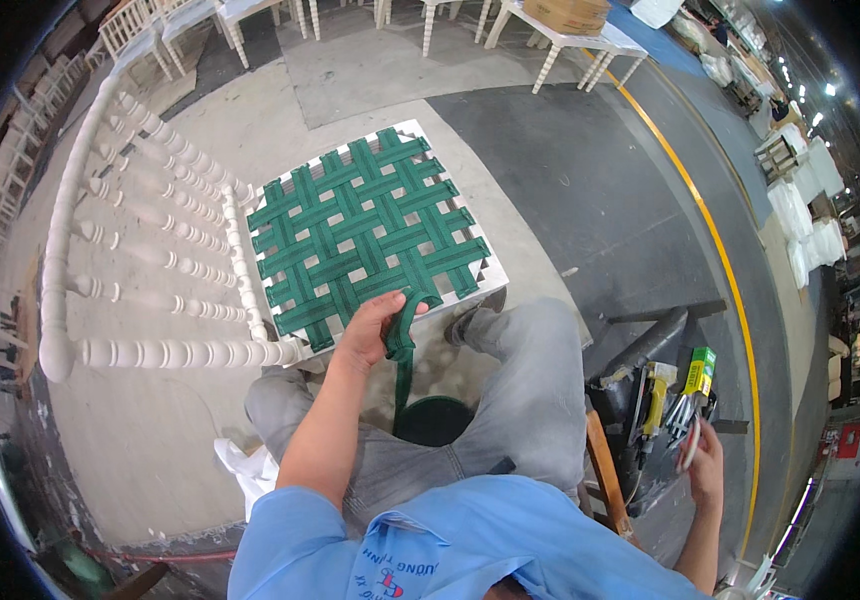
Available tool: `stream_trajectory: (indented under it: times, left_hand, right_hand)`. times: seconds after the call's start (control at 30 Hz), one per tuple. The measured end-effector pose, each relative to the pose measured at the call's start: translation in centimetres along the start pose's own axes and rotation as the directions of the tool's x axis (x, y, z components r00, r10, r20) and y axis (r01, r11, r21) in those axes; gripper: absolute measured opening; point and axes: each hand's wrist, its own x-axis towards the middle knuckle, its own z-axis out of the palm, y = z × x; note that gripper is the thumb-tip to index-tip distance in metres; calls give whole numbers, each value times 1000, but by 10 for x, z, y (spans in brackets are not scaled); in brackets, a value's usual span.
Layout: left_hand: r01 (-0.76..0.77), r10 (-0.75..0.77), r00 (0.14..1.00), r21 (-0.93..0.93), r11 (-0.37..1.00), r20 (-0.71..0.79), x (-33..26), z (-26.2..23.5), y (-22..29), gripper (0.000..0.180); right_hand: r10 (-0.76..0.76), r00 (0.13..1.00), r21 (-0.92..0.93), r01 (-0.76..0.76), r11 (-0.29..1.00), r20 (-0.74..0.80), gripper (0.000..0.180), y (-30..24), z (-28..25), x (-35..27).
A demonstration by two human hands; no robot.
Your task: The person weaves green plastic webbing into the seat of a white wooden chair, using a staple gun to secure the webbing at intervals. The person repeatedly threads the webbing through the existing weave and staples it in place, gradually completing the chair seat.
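Observation:
A white chair (pixel 60 270) with turned spindles stands before me, its seat crossed by woven green webbing (pixel 360 225). My left hand (pixel 375 325) is closed on a loose webbing strap (pixel 400 350) at the seat's near edge. The strap hangs down to a dark green roll (pixel 433 420) between my legs. Off to the right, my right hand (pixel 706 462) is closed around a tool with a curved pale handle (pixel 690 447), beside other metal tools (pixel 678 418). The rest of that tool cannot be made out.
A black tool stand (pixel 640 365) at my right bears a yellow-handled tool (pixel 656 395) and a green and yellow box (pixel 700 370). White tables with turned legs line the back, one under a cardboard box (pixel 565 14). A yellow line (pixel 710 225) runs along the floor.

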Motion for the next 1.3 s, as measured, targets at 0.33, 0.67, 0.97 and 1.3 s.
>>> stream_trajectory:
  times: [0.33, 0.67, 0.97, 1.3]
  left_hand:
    - [-24, 25, 998, -26, 999, 50, 7, -13, 13, 25]
    - [61, -68, 990, 60, 996, 124, 10, -9, 27, 38]
    - [-45, 43, 994, 21, 999, 101, 1, -12, 36, 37]
    - [-115, 124, 989, 101, 988, -80, -4, -6, 18, 35]
  right_hand:
    - [-343, 290, -313, 950, -13, 893, 57, -163, 309, 131]
    - [-161, -37, -7, 963, -269, 986, 53, -147, 417, 187]
    - [-304, -75, 10, 977, -211, 950, 48, -140, 405, 203]
    - [-499, 839, -697, 491, 523, 217, 60, -57, 126, 93]
